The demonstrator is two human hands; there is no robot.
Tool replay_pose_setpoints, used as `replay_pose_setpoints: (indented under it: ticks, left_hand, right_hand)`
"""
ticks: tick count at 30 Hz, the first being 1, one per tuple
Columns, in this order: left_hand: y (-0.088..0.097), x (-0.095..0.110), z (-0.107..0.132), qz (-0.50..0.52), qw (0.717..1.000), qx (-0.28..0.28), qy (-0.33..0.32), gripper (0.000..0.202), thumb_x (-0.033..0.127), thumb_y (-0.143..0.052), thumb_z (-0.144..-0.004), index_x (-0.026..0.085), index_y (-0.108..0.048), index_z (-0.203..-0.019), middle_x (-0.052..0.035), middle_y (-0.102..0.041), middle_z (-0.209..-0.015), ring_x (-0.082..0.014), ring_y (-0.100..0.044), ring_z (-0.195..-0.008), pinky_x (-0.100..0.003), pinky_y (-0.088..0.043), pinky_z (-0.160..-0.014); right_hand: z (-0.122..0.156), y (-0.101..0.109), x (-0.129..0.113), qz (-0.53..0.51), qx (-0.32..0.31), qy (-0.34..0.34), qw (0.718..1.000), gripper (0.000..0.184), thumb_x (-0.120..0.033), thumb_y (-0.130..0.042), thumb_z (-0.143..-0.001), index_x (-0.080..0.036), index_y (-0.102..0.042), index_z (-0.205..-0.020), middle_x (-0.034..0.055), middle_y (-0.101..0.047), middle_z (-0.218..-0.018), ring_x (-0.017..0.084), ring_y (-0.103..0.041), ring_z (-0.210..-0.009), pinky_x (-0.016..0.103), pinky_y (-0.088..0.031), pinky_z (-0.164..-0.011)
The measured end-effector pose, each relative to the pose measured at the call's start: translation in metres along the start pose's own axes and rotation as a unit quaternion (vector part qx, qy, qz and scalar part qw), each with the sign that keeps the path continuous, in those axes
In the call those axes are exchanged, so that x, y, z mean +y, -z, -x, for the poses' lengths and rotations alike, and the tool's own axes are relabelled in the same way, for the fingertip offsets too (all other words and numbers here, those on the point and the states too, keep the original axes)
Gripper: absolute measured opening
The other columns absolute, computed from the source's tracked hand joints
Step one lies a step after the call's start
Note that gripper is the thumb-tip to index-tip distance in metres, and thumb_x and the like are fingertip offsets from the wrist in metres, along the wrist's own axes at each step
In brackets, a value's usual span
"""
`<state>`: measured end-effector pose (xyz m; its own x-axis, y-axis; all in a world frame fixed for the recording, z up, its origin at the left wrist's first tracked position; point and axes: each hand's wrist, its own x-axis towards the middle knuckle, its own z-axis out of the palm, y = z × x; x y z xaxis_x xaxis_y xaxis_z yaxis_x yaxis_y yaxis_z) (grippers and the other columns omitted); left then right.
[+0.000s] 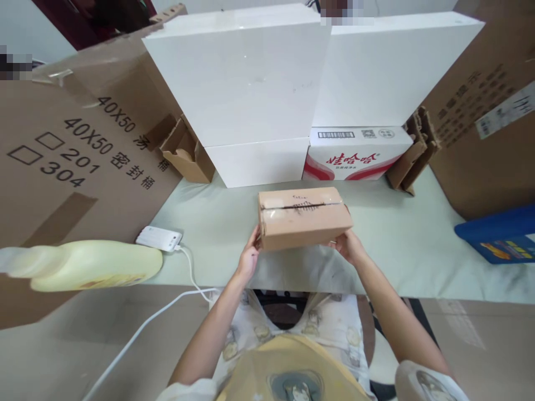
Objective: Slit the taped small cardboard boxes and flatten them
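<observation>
A small brown cardboard box (305, 225) is held between both my hands near the front edge of the table. Clear tape runs along the seam on its top, with dark marks around it. My left hand (249, 253) grips its left end, fingers against the side and partly hidden. At the lower right corner, my right hand (348, 246) clasps the box, some fingers out of sight beneath it. Whether the box touches the tabletop I cannot tell.
Large white boxes (251, 83) and a red-and-white carton (355, 156) stand behind. Big brown cartons (54, 145) flank the table (401, 239). A yellow bottle (100, 264), a white power bank (159, 238) with a cable, and a blue container (501, 234) lie at the sides.
</observation>
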<state>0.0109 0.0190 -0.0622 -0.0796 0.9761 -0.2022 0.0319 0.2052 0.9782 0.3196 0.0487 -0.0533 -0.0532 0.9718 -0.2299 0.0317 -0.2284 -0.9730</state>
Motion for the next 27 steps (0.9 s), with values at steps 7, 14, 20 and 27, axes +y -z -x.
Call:
replay_pose_setpoints:
  ticks: [7, 14, 20, 27]
  left_hand:
    - [-0.008, -0.001, -0.001, -0.168, 0.984, 0.019, -0.061, 0.073, 0.018, -0.063, -0.074, 0.019, -0.051, -0.146, -0.0166, -0.053, -0.152, -0.0328, -0.052, -0.143, -0.048, -0.039, -0.122]
    - [-0.014, -0.006, -0.005, -0.258, 0.959, 0.059, -0.103, 0.051, 0.021, -0.068, -0.089, 0.019, -0.056, -0.139, -0.0163, -0.062, -0.141, -0.0311, -0.063, -0.13, -0.051, -0.049, -0.113]
    - [0.001, -0.006, -0.01, -0.277, 0.944, 0.037, -0.176, 0.036, 0.029, -0.063, -0.098, 0.017, -0.062, -0.132, -0.0135, -0.066, -0.135, -0.028, -0.064, -0.127, -0.055, -0.048, -0.113]
    - [0.012, -0.008, -0.02, -0.232, 0.949, 0.013, -0.214, 0.048, 0.017, -0.056, -0.088, 0.019, -0.061, -0.136, -0.0131, -0.061, -0.148, -0.0276, -0.056, -0.141, -0.049, -0.04, -0.124]
  right_hand:
    - [0.012, -0.008, 0.012, 0.121, 0.045, 0.077, 0.989, 0.05, -0.037, -0.064, -0.061, -0.022, -0.062, -0.109, 0.0103, -0.072, -0.109, 0.025, -0.066, -0.087, 0.043, -0.058, -0.08]
    - [0.017, -0.017, 0.032, 0.258, 0.138, 0.148, 0.945, 0.027, -0.035, -0.055, -0.079, -0.023, -0.057, -0.102, 0.0118, -0.068, -0.097, 0.027, -0.062, -0.081, 0.042, -0.054, -0.073]
    - [0.01, -0.006, 0.044, 0.305, 0.179, 0.205, 0.912, 0.02, -0.028, -0.049, -0.079, -0.023, -0.054, -0.097, 0.0113, -0.066, -0.095, 0.029, -0.062, -0.09, 0.043, -0.053, -0.079]
    - [0.015, 0.004, 0.049, 0.304, 0.178, 0.225, 0.908, 0.024, -0.031, -0.051, -0.078, -0.023, -0.057, -0.099, 0.0103, -0.069, -0.094, 0.027, -0.063, -0.085, 0.041, -0.054, -0.075]
